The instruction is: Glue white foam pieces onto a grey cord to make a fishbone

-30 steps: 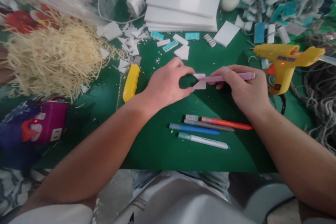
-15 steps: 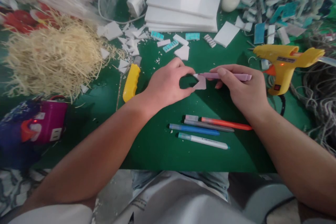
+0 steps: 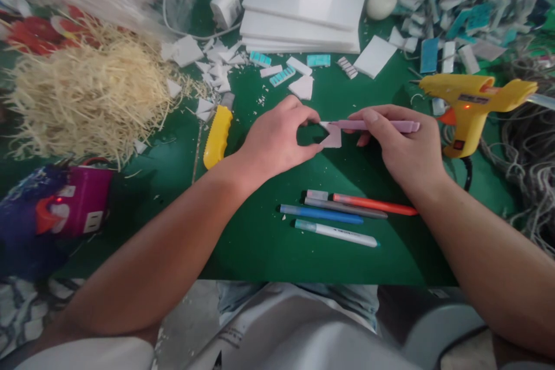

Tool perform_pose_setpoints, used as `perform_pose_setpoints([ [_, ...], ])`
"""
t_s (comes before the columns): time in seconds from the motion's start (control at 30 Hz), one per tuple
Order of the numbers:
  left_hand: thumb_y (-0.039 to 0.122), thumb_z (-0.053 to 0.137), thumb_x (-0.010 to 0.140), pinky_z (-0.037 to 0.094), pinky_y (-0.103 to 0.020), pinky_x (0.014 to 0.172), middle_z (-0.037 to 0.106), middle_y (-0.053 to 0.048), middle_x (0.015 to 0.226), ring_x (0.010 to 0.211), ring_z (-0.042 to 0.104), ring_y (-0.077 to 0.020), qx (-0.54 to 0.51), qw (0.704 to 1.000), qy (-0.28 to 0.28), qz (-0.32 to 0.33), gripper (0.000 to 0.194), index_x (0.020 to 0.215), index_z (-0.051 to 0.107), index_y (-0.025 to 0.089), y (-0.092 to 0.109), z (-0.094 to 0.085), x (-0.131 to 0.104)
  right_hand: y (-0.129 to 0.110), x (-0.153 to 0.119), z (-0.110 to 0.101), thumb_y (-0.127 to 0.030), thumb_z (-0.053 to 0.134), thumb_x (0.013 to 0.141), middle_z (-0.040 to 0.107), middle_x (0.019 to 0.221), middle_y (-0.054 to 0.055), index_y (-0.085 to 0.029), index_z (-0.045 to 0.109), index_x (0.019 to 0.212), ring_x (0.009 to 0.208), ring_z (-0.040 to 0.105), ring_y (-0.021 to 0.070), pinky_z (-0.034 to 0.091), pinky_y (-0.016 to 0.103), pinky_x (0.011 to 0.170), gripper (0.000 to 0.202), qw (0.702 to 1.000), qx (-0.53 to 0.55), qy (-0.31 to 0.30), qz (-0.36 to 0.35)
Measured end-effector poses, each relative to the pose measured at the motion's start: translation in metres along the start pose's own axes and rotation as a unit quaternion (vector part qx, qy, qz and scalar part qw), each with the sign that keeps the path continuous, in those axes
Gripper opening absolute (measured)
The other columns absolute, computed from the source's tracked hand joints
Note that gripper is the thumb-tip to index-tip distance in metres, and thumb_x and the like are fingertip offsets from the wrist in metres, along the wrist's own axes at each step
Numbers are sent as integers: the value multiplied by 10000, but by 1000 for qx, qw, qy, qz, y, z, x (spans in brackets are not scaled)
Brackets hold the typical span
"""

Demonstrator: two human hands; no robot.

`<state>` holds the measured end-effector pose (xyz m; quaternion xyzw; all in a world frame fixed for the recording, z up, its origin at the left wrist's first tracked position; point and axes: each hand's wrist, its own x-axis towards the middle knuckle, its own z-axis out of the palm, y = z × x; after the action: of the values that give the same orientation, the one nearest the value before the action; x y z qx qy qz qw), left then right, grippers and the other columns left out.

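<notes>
A small pale pink piece (image 3: 333,137) with angled edges lies on the green table, its left corners between the thumb and fingertips of my left hand (image 3: 284,137). My right hand (image 3: 401,141) is closed around a pink marker (image 3: 358,125), whose tip touches the upper part of that piece. Below my hands lie an orange marker (image 3: 375,204), a grey marker (image 3: 344,207), a blue marker (image 3: 321,214) and a white marker with teal ends (image 3: 342,235). A loose clear cap (image 3: 317,195) sits beside them.
A yellow cutter (image 3: 217,137) is left of my left hand. A yellow glue gun (image 3: 468,104) stands right of my right hand. White sheets (image 3: 303,6), foam scraps (image 3: 219,63), wood shavings (image 3: 87,98) and grey cords (image 3: 520,173) surround the work spot.
The pink marker's rear end and my right hand's fingers have shifted very slightly to the right. My left hand keeps its hold on the piece.
</notes>
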<state>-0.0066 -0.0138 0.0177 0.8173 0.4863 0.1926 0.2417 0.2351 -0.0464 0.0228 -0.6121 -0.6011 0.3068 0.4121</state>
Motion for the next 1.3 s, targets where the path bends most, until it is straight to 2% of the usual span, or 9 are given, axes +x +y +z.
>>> perform_pose_setpoints([
  [0.1, 273, 923, 934, 616, -291, 877, 745, -36, 1224, 932, 727, -158, 1, 1000, 1, 7, 337, 1252, 820, 225, -1, 0, 0, 0, 0, 1, -348, 825, 1018, 890, 892, 31, -273, 935, 965, 625, 719, 165, 576, 316, 610, 143, 1000, 7, 4, 11],
  [0.27, 264, 936, 918, 619, -296, 875, 750, -33, 1215, 932, 734, -163, 0, 1000, 3, 11, 342, 1240, 826, 230, -3, -1, 1, -3, 0, -2, -322, 810, 1027, 802, 712, 6, -293, 910, 839, 623, 707, 169, 577, 310, 624, 215, 1000, -9, -2, 1],
  [0.43, 255, 946, 910, 615, -296, 869, 749, -34, 1213, 925, 737, -165, 1, 1000, 1, 7, 348, 1238, 833, 230, -1, -1, 1, -2, 0, -2, -347, 813, 1017, 875, 847, 23, -292, 931, 903, 625, 709, 171, 574, 324, 613, 173, 1000, 0, 4, 7],
  [0.57, 231, 947, 897, 613, -297, 872, 754, -37, 1218, 923, 733, -166, 4, 1000, 0, 4, 367, 1246, 834, 226, 0, -1, 2, -2, 0, -1, -384, 814, 1028, 830, 754, 19, -301, 926, 866, 628, 707, 177, 580, 326, 627, 214, 1000, -12, 1, -2],
  [0.67, 220, 948, 889, 610, -290, 880, 759, -39, 1226, 924, 730, -160, 2, 1000, 1, 2, 370, 1242, 838, 219, 0, -1, 2, -2, 0, 0, -417, 829, 1017, 867, 836, 24, -291, 929, 917, 623, 707, 172, 589, 330, 631, 190, 1000, 0, 8, 8],
  [0.83, 247, 933, 909, 613, -287, 874, 763, -38, 1235, 925, 730, -161, -1, 1000, 2, 7, 357, 1252, 834, 229, -1, -1, 1, -5, 0, 0, -346, 817, 997, 810, 713, 13, -293, 914, 832, 614, 691, 175, 556, 320, 604, 198, 1000, -14, 3, 12],
  [1.03, 267, 915, 915, 610, -295, 863, 757, -39, 1232, 906, 715, -160, -1, 1000, 0, 3, 335, 1238, 830, 240, 0, -1, 1, -6, 0, 1, -403, 821, 987, 888, 874, 29, -284, 939, 942, 639, 717, 177, 561, 316, 585, 174, 1000, 3, 4, 22],
  [1.2, 260, 910, 915, 601, -297, 860, 747, -39, 1223, 898, 707, -159, 4, 1000, -3, -1, 334, 1237, 825, 237, 0, -1, 1, -6, 0, -1, -418, 820, 1010, 815, 726, 22, -288, 914, 848, 618, 701, 181, 564, 316, 585, 228, 1000, -9, -8, 14],
  [1.3, 260, 920, 908, 596, -293, 849, 745, -39, 1223, 910, 715, -165, 7, 1000, -6, -4, 345, 1239, 825, 237, 0, -2, 1, -6, 0, 0, -414, 819, 1005, 854, 809, 30, -283, 929, 908, 625, 705, 178, 563, 321, 589, 197, 1000, -2, -5, 13],
])
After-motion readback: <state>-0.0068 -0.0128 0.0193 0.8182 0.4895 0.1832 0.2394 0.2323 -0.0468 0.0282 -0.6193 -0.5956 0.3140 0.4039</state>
